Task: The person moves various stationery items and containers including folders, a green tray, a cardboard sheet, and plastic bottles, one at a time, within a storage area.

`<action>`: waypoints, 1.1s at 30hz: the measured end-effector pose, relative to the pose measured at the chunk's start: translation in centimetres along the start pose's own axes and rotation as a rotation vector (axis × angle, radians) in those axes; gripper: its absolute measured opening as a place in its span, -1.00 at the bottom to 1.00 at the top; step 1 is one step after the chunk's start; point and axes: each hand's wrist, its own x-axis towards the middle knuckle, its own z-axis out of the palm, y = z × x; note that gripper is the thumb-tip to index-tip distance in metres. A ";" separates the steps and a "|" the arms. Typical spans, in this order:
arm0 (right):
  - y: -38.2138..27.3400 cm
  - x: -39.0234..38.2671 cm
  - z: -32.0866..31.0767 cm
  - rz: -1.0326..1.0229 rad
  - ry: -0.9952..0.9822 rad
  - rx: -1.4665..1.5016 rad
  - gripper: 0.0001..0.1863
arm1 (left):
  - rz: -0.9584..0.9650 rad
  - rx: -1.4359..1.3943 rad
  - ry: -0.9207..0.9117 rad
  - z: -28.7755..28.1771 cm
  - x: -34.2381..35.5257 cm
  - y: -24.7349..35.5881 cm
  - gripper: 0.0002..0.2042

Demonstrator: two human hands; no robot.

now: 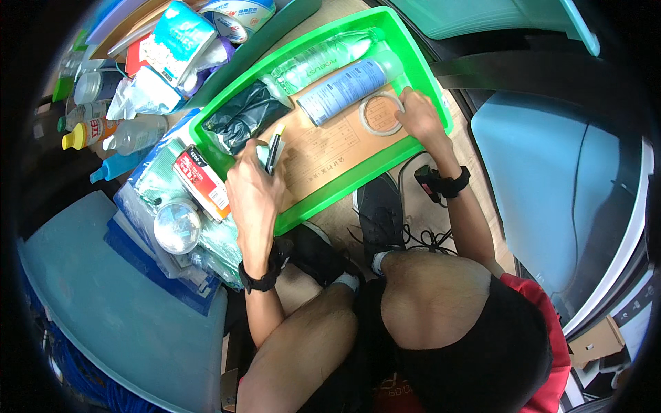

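Right under the fingers of the right hand (pixel 418 113) sits a roll of clear tape (pixel 381 113), lying flat on a brown envelope (pixel 330 148) inside the green tray (pixel 330 196). Those fingers are curled down onto the far edge of the roll, touching it, though I can't tell if they're actually pinching it or just resting there. Just past the fingertips, further into the tray, lie a grey-blue spray can (pixel 342 91) and a clear plastic bottle (pixel 323 58), side by side.

Over on the other side, the left hand (pixel 253 189) is closed around a dark pen with a yellow-green tip (pixel 275 148), fingers pressed together around it along with something pale I can't make out. The pen sticks up out of the fist toward a black plastic bag (pixel 244 113) in the tray's corner. Just beside the left knuckles, outside the tray, there's a red and white box (pixel 201 180) and a round clear lid (pixel 177 226) on a pile of plastic packets.
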 end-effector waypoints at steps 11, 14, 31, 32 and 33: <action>-7.1 -3.1 -6.3 -0.048 -0.402 0.701 -0.68 | -0.257 -0.688 -0.310 0.3 -1.2 0.9 -0.70; -8.9 -3.5 -7.0 -0.080 -0.611 0.942 -0.65 | -0.289 -0.720 -0.221 1.4 -1.5 1.1 -0.72; -2.5 -0.9 -5.1 0.319 0.090 0.256 -0.13 | -0.356 -0.481 0.151 -8.4 -9.8 -5.1 -0.72; -3.3 -0.7 -5.3 0.342 0.088 0.231 -0.13 | -0.433 -0.513 0.190 -9.6 -10.8 -6.0 -0.73; -3.6 -0.5 -4.8 0.345 0.096 0.228 -0.13 | -0.509 -0.505 0.224 -10.6 -11.5 -6.3 -0.74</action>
